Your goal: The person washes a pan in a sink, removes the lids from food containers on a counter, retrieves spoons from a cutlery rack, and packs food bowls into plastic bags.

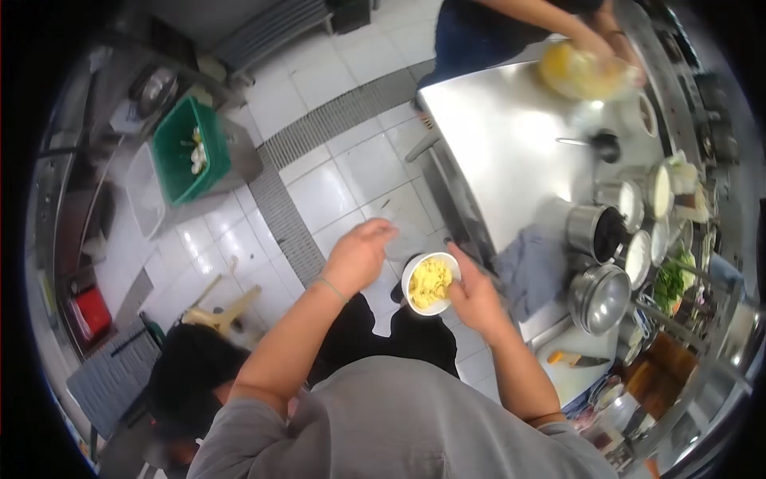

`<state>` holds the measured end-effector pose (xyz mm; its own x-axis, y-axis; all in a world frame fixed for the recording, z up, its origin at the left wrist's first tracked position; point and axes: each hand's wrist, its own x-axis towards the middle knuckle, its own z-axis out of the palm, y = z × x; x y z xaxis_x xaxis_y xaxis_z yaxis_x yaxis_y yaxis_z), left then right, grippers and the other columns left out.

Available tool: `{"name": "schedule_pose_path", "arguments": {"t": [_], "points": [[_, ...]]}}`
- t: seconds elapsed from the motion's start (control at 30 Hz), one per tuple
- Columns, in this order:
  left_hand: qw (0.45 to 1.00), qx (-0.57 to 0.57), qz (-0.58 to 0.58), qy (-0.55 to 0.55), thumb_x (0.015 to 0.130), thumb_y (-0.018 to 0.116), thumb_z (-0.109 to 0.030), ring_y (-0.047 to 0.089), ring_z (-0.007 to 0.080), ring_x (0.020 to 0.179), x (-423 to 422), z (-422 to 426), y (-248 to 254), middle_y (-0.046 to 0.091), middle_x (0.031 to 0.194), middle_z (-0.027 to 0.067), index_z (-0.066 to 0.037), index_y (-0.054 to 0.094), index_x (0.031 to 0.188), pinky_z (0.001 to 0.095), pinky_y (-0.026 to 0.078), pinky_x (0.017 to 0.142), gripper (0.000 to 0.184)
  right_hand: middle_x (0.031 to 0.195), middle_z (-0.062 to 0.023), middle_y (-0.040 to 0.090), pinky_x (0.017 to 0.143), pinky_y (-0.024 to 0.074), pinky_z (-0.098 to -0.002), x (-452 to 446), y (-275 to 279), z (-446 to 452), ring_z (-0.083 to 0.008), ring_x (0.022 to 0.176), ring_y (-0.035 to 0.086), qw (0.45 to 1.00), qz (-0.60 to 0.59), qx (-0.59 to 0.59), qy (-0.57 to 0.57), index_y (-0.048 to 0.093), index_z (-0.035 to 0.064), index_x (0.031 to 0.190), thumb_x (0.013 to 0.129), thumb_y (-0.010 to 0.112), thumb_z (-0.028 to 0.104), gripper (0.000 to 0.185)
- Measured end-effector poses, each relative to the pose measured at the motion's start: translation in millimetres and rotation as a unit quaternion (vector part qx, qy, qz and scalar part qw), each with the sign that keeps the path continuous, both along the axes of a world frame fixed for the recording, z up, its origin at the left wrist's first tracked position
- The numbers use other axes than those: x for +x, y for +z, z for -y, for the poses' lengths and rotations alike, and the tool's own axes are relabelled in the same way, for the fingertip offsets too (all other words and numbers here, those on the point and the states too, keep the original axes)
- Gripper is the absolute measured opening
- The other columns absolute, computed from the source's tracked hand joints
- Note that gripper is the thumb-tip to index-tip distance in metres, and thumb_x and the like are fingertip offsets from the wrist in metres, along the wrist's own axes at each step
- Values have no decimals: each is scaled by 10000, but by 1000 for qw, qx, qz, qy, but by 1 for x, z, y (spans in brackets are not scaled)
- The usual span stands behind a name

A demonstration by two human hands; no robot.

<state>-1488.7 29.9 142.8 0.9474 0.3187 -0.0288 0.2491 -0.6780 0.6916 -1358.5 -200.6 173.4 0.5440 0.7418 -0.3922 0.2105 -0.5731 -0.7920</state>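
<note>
A small white bowl [410, 297] filled with yellow food [430, 283] is held out in front of my body. My right hand [475, 294] grips its right side, with the thumb near the rim. To the upper left of the bowl is my left hand [359, 254], its fingers pressed together. Something faint and translucent [405, 239] shows beside those fingertips, too blurred to identify. My left hand is apart from the bowl.
At right, a steel table [495, 144] bears a blue cloth [528, 267], pots, stacked metal bowls [602, 299] and a knife [578, 360]. A co-worker's hands [594, 48] hold a yellow-filled container. A green bin [187, 152] stands left; another person crouches lower left.
</note>
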Motion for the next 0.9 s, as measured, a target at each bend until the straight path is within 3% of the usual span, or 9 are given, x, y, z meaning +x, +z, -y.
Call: {"name": "schedule_pose_path", "arguments": {"t": [0.03,0.1,0.17,0.27,0.4,0.43,0.57,0.63,0.9], "points": [[1000,10,10,-12,783,580,38,648,297,997,8,11,21,634,1175,98,-34,678,1110,370,547,848,348,943,-289,648,783,502,-459,10,32,1,-425,834,643,1000,10,10,-12,351,56,1499,884,520,87,639],[997,-17,16,-69,778,577,41,667,304,953,26,31,59,636,1196,96,-66,677,1129,368,556,842,381,877,-288,639,763,491,-485,31,82,4,-444,801,622,985,1,-139,99,189,85,1561,876,525,104,763],[993,0,41,-113,779,576,42,656,302,987,44,49,95,628,1205,91,-76,666,1142,373,554,847,392,842,-285,637,740,478,-504,43,107,18,-445,785,615,983,28,-145,113,113,92,1573,866,527,100,820],[977,34,82,-191,788,578,36,638,308,1035,67,75,133,626,1209,96,-78,661,1134,383,540,876,374,839,-275,645,733,484,-505,57,128,43,-437,766,622,977,82,-122,154,138,78,1567,856,531,92,812],[953,38,107,-282,807,586,20,612,316,1096,88,96,162,626,1206,112,-61,631,1152,404,517,919,358,851,-270,658,739,490,-515,76,117,74,-439,798,637,982,131,-86,105,420,44,1413,838,539,103,590],[946,52,132,-291,815,591,16,608,321,1106,91,101,164,626,1202,119,-55,621,1157,412,511,927,351,827,-268,656,734,487,-519,80,111,78,-447,796,634,979,180,-55,83,533,40,1320,823,546,114,503],[967,42,175,-181,817,633,-18,605,297,1104,105,116,146,622,1197,127,-47,599,1172,401,515,902,357,841,-275,657,753,496,-518,93,102,72,-451,814,637,988,137,-72,-4,597,23,1191,831,541,131,380],[990,-59,132,0,847,657,-91,642,285,976,119,111,130,640,1109,109,-54,629,1104,384,528,844,261,939,-257,678,823,509,-503,99,100,62,-415,903,656,979,162,-122,-23,600,46,1174,858,543,129,332],[985,-150,85,-21,868,672,-134,653,280,775,171,71,65,654,870,109,-45,683,891,357,527,690,93,993,-244,685,838,506,-506,131,69,29,-406,946,657,973,140,-164,-84,599,58,1166,854,552,141,327]]}}
